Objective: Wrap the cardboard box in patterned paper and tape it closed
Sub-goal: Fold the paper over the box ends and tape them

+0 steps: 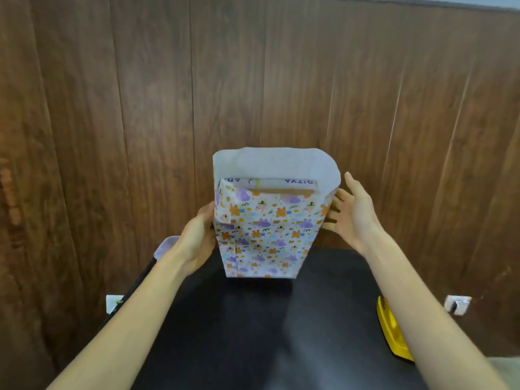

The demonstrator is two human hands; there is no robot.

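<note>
The cardboard box stands on end on the black table (253, 333), wrapped in the patterned paper (267, 235) with small orange and purple animals. Only its top edge (284, 190) shows inside the open end, where the white inner side of the paper (281, 164) rises above it like a collar. My left hand (198, 239) grips the left side of the wrapped box. With straight, spread fingers, my right hand (351, 212) touches the right side just below the paper's upper edge.
A yellow object (389, 330) lies at the table's right edge, partly under my right forearm. A clear plastic container (166, 246) shows behind my left wrist. Brown wood-look panels (140, 108) lie beyond the table, with white fittings (457, 304) on them.
</note>
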